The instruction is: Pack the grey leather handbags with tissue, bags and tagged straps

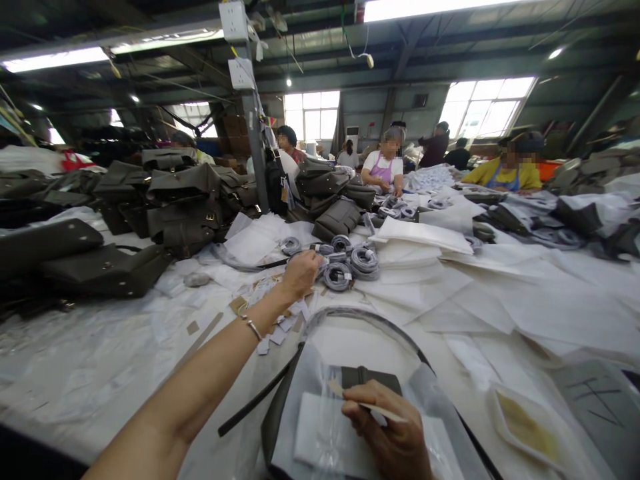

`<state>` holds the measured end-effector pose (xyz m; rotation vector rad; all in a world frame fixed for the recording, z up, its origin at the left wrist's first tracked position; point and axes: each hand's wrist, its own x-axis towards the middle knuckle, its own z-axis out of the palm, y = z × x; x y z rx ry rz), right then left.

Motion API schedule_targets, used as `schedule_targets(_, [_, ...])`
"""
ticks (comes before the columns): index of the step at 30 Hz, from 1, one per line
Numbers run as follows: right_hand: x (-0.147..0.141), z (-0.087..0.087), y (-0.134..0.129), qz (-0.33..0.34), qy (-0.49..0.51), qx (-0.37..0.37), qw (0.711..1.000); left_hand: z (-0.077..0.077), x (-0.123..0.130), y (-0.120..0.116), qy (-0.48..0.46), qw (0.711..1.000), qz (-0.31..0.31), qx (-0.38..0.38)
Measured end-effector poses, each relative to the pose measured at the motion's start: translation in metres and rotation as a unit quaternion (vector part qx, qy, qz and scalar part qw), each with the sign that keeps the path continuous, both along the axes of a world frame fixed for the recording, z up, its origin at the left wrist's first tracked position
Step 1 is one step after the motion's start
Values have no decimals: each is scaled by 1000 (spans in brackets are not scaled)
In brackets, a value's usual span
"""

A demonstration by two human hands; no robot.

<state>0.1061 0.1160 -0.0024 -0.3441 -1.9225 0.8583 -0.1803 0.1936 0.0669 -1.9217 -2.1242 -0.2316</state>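
Note:
My left hand is stretched far forward over the table, its fingers pinched together at the edge of a cluster of wrapped strap coils. What lies between those fingertips is hidden. Close to me, my right hand grips a thin, pale flat stick. Beneath it lies a dark olive bag, partly covered by white sheeting and clear plastic. A wrapped handle or strap arches from the bag across the tabletop, and a dark strap end sticks out at its left.
Dark bags are piled at the left and back. White sheets spread over the right side. Small paper tags lie beside my left forearm. A plastic tray with yellowish contents sits at the right. Co-workers are across the table.

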Motion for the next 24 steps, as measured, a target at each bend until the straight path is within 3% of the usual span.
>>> schedule_targets(4, [-1, -6, 0, -8, -5, -10, 1000, -16, 11, 44, 70, 986, -153, -11])
schedule_targets(6, [-2, -8, 0, -6, -8, -11, 1000, -28, 17, 65, 93, 975, -199, -16])
schedule_targets(9, [-4, -11, 0, -6, -10, -9, 1000, -42, 21, 88, 110, 969, -222, -18])
schedule_targets(12, [-6, -10, 1, -4, -16, 3, 1000, -47, 24, 98, 110, 970, -218, -20])
schedule_targets(16, [-6, 1, 5, 10, -23, 46, 999, -29, 26, 92, 85, 981, -171, -26])
schedule_targets(21, [-4, 16, 5, -9, 9, 25, 1000, 4, 35, 54, 26, 993, -89, -73])
schedule_targets(24, [-5, 17, 1, 14, 17, 6, 1000, 1, 55, 26, -12, 985, -101, -137])
